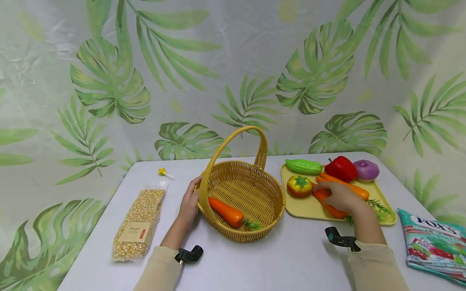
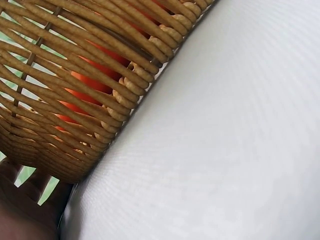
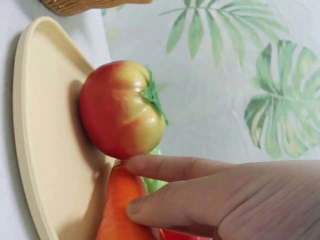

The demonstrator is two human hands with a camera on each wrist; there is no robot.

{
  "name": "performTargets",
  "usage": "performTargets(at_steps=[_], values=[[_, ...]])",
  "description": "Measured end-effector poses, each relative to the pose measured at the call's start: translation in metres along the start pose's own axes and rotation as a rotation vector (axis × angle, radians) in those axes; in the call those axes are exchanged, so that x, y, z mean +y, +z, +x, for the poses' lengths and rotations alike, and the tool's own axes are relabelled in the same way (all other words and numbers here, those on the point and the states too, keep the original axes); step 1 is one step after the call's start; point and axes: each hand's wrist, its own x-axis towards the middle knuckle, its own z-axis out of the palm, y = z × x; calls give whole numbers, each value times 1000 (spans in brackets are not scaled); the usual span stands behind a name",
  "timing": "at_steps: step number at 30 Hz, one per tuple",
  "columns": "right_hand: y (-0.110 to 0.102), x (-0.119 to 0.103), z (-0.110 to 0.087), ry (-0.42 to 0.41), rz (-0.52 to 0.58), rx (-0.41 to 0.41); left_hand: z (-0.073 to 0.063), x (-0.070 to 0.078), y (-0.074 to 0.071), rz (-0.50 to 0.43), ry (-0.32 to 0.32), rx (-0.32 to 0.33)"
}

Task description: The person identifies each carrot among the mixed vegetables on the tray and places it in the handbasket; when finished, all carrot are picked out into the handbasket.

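Note:
A wicker basket (image 1: 251,238) with a tall arched handle holds one orange carrot (image 1: 225,212). My left hand (image 1: 189,204) rests against the basket's left side by the handle base, its fingers partly hidden in the left wrist view. Over the yellow tray (image 1: 295,208), my right hand (image 1: 340,196) has thumb and index finger at the narrow end of a second carrot (image 3: 122,202). Close to these fingertips sits a red-yellow tomato (image 3: 120,110) with a green top. Another carrot (image 1: 354,190) lies behind the hand on the tray.
Farther back on the tray are a green bumpy vegetable (image 1: 303,166), a red bell pepper (image 1: 342,168) and a purple onion (image 1: 365,170). A bag of kernels (image 1: 140,222) and a yellow lollipop (image 1: 162,172) lie at left. A FOX'S candy bag (image 1: 435,242) lies at right.

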Motion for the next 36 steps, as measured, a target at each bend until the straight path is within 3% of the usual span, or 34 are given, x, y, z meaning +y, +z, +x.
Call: performTargets(at_steps=[15,21,31,36], values=[[-18,-14,-3,59,-27,136,2,-1,2,3,6,-4],[-21,-28,-7,38,52,168,0,2,2,1,1,-14],[-21,-49,-16,-123,243,39,1,-2,0,12,-4,-4],[-16,-52,-15,-197,284,-39,-1,-2,-1,19,-9,-1]])
